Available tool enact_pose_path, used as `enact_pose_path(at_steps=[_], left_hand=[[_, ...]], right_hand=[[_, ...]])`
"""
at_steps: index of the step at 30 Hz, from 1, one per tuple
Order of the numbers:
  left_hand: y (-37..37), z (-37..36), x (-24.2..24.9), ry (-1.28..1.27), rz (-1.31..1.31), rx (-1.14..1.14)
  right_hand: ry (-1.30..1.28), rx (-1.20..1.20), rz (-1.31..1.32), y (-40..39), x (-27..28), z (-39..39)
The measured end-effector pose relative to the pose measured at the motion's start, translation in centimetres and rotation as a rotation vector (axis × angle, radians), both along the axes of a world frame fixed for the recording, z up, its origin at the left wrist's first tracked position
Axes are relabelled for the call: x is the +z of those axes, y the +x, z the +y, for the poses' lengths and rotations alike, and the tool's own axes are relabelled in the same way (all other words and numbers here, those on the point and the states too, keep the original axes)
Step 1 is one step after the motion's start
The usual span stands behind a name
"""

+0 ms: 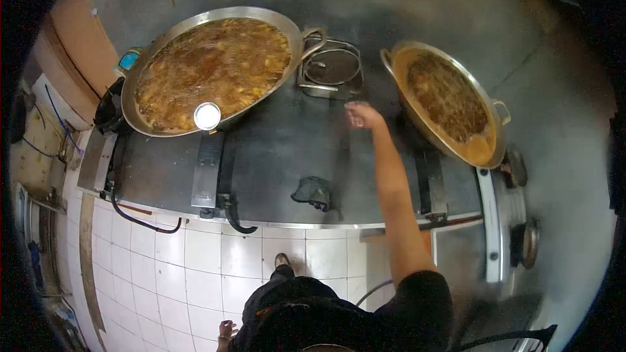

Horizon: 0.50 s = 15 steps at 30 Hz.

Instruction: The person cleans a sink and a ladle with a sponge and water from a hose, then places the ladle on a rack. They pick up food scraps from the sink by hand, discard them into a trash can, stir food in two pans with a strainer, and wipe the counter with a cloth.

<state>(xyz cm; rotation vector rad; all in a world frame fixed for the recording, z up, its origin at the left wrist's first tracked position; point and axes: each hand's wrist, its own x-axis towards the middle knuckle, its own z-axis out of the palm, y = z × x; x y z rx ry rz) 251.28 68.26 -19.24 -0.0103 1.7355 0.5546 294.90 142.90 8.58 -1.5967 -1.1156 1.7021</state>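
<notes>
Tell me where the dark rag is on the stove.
In the head view, the dark rag lies on the stove top near its front edge, left of the outstretched right arm.

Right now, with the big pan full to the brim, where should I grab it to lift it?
Probably by both loop handles together: the near one juts from the rim of the big pan toward the empty burner, close to your right hand; the opposite one sits at the far-left rim. Come from the sides, keeping it level, since the liquid nearly reaches the rim.
</notes>
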Motion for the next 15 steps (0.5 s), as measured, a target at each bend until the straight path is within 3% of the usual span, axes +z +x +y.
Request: enact_pose_path(at_steps=[2, 4, 5, 6, 8, 9, 13, 14, 15], left_hand=[[1.3, 2.0, -1.5, 0.125, 0.021, -0.01], [0.5, 3.2, -1.9, 0.14, -0.045, -0.015], [-0.2, 3.4, -1.7, -0.032, -0.075, -0.016], [0.0, 5.1, -0.6, -0.106, -0.022, -0.06], [-0.6, 7.8, -1.9, -0.093, -0.048, -0.092], [-1.0, 9.0, -2.5, -0.074, -0.058, -0.113], [-2.2, 13.4, -3.8, 0.023, -0.03, -0.099], [-2.4, 14.8, -3.8, 0.066, -0.015, -0.078], [-2.4, 15.9, -3.7, 0.078, 0.005, -0.099]], right_hand=[[0.1, 0.102, 0.028, -0.8, -0.2, 0.8], [0.258, 0.023, -0.265, -3.4, 1.1, -0.8], [0.609, -0.016, -0.558, -4.7, 1.4, -2.7], [0.601, -0.029, -0.561, -5.4, 1.9, -4.2], [0.72, -0.017, -0.909, -6.2, 2.7, -6.5], [0.744, 0.025, -1.051, -6.5, 2.6, -7.3], [0.674, 0.063, -1.112, -6.7, 3.6, -9.0], [0.526, 0.109, -0.909, -6.1, 3.5, -8.3], [0.444, 0.102, -0.931, -6.1, 3.1, -7.8]])
